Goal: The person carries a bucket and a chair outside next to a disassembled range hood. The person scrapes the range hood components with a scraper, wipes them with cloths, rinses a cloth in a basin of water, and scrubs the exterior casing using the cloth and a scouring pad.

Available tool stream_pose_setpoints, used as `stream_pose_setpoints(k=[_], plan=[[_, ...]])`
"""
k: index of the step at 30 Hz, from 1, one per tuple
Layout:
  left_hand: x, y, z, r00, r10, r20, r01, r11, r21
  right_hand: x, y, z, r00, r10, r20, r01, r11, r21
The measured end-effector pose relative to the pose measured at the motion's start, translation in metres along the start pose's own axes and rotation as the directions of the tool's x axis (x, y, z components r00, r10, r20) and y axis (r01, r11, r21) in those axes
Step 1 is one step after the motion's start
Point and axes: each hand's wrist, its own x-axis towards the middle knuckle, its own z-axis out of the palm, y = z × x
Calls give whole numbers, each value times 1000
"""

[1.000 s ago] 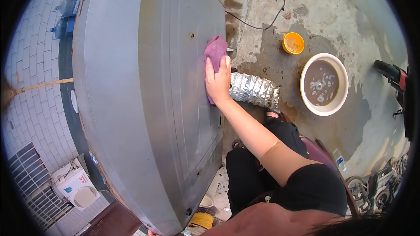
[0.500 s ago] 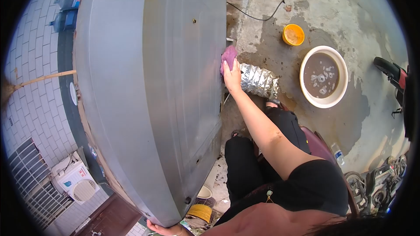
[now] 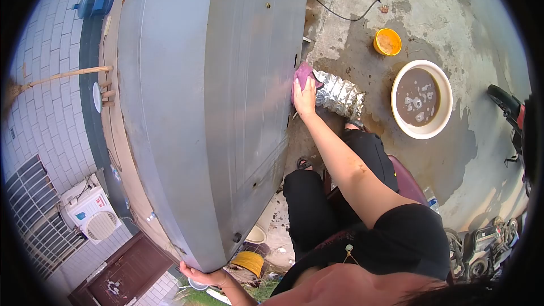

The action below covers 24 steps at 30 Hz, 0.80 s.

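A large grey metal range hood (image 3: 249, 79) stands in front of me, its broad panel facing my knees. My right hand (image 3: 305, 97) presses a pinkish-purple cloth (image 3: 302, 75) against the hood's right edge, fingers bent over it. Right beside that hand, a crinkled silver foil duct (image 3: 340, 95) runs down towards my foot. At the hood's lower corner, my left hand (image 3: 205, 275) grips the edge from below, part of its fingers hidden behind the metal.
On the wet concrete at right stand a white basin (image 3: 449, 99) of murky, sudsy water and a small yellow bowl (image 3: 387, 42). A black cable (image 3: 354, 18) lies at the top. Behind the hood are a ledge, blue water bottles (image 3: 96, 3) and an air-conditioner unit (image 3: 90, 209).
The cloth and my right hand have slid lower along the hood's edge. The hood has shifted slightly in view, and my left hand still holds its corner.
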Motion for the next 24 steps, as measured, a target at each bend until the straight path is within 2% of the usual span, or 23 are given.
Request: stream_pose_setpoints(k=[1,3,6,7,8,9,11,13,14,17,19,21,22,24], plan=[[0,3,3,1000,-6,9,6,1000,-1,-23,9,-1,995,-92,-33,91,995,-36],[1,10,2,999,-18,35,18,1000,7,-60,20,-9,992,-89,87,85,996,40],[0,12,4,999,-15,39,16,999,-31,-57,20,0,1000,-7,6,6,999,40],[1,14,5,999,-24,43,26,998,-50,-44,3,-7,999,38,38,-41,997,72],[0,10,4,999,-22,23,22,999,-28,-33,7,3,998,31,-60,-28,999,47],[0,16,5,999,5,37,-5,1000,1,-26,-1,-1,998,43,-42,-39,997,72],[-1,11,4,998,-46,50,52,990,-130,-34,9,8,995,67,-72,-61,995,83],[1,14,5,997,-40,59,43,997,-59,-63,21,7,997,65,-31,-64,997,31],[1,18,8,999,-30,43,34,996,-88,-72,24,7,998,55,-23,-54,998,12],[2,14,9,999,9,31,-9,1000,-24,-110,24,-8,971,138,195,-137,990,-17],[3,17,9,999,12,45,-11,1000,-23,-151,27,-20,955,66,289,-86,995,59],[2,24,12,997,-31,75,35,998,-59,-192,29,-26,947,17,321,-49,995,90],[3,21,10,997,-1,79,1,1000,-4,-197,30,-24,956,-19,293,-11,995,101],[1,20,13,997,54,56,-55,998,27,-175,22,-25,955,3,297,-32,995,94]])
